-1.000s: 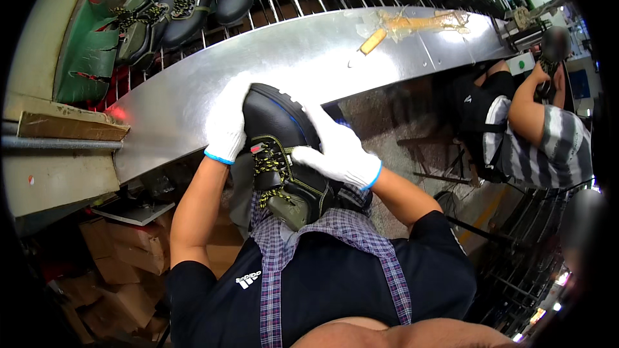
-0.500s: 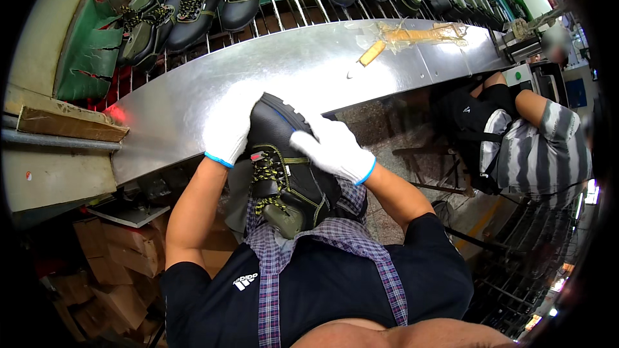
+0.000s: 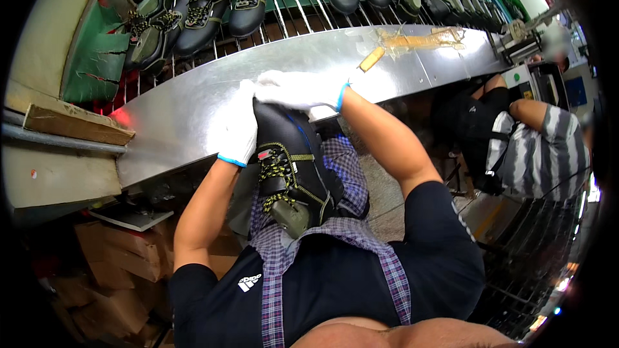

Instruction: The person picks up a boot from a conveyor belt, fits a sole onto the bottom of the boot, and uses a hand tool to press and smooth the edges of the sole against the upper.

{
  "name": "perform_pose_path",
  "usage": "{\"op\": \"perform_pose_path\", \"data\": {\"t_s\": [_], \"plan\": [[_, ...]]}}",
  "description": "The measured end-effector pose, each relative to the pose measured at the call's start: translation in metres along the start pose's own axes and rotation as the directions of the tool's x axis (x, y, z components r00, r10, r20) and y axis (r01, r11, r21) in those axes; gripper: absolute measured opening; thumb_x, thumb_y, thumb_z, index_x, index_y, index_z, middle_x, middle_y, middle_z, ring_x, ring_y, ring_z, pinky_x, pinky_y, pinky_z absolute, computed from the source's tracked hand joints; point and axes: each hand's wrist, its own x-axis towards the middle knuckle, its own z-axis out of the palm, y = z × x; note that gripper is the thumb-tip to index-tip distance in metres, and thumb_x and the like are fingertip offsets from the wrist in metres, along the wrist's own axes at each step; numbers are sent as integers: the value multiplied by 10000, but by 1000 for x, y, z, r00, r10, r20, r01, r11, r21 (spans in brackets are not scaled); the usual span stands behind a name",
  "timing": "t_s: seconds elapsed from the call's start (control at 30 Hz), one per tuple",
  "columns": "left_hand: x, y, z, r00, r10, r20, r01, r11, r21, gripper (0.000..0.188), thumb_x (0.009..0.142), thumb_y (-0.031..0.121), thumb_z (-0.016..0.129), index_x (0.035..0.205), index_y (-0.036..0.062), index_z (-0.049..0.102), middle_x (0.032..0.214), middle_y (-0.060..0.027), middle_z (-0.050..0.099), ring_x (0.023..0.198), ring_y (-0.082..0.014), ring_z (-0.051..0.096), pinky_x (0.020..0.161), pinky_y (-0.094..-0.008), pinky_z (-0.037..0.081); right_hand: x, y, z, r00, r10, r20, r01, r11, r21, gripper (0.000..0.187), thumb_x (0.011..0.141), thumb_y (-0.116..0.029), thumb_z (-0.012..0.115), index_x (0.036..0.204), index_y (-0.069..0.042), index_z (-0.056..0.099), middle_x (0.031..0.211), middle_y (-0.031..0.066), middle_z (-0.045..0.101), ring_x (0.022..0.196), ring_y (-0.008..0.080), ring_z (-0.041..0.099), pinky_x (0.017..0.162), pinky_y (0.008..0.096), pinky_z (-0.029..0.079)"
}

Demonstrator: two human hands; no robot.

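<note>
Well, left hand (image 3: pixel 240 125): clasping shoe (image 3: pixel 301 173) near its toe
Right hand (image 3: pixel 298 89): across the toe, finger state unclear
Table (image 3: pixel 171 111): beyond both hands

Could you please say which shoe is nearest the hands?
The black shoe touched by the left hand and right hand; the other shoes sit beyond the metal ledge.

OK, did a headcount: two white gloves (image 3: pixel 240 134), so one left hand (image 3: pixel 236 119) and one right hand (image 3: pixel 290 88). Just one black shoe (image 3: pixel 280 132) was between them. One metal bench (image 3: pixel 193 90), one yellow handle (image 3: pixel 372 59) on it, two checked straps (image 3: pixel 273 303). Rack shoes (image 3: pixel 247 16)? I got at least ten, but the far row blurred together. Cardboard boxes (image 3: pixel 129 251) were several, too dark to count exactly.
</note>
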Motion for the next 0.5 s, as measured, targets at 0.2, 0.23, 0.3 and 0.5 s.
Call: {"op": "perform_pose_path", "data": {"t_s": [0.2, 0.23, 0.3, 0.5], "plan": [[-14, -24, -32, 987, -127, 100, 152, 938, -312, 695, 1155, 602, 415, 1456, 4, 603, 1463, -165, 656, 1296, -250, 642, 1104, -383, 515, -23, -24, 25, 982, -80, -170, 63, 993, -103, 1069, 874, -709, 759, 1657, -62, 424, 1571, 291, 567, 1447, 440, 564, 1211, 477, 440], [-31, -20, -39, 976, -143, 163, 192, 919, -345, 682, 1164, 579, 397, 1484, 2, 572, 1503, -161, 622, 1335, -257, 614, 1138, -396, 485, -36, -30, 21, 979, -98, -177, 92, 995, -45, 1046, 882, -655, 783, 1661, -64, 409, 1556, 286, 580, 1439, 429, 576, 1192, 473, 463], [-66, -8, -53, 941, -173, 291, 284, 871, -401, 660, 1181, 532, 362, 1542, 0, 510, 1584, -154, 554, 1414, -270, 557, 1207, -421, 427, -63, -55, 10, 959, -112, -261, 118, 993, 5, 1058, 857, -566, 849, 1671, -72, 389, 1570, 269, 567, 1425, 428, 590, 1184, 470, 473], [-138, -36, -71, 858, -371, 355, 450, 876, -172, 784, 1135, 686, 302, 1645, 110, 453, 1600, -137, 561, 1456, -319, 548, 1226, -499, 450, -124, -116, -24, 701, -529, -479, 538, 833, -132, 1199, 711, -370, 1024, 1654, 7, 386, 1600, 281, 510, 1473, 411, 547, 1214, 497, 446]]}}
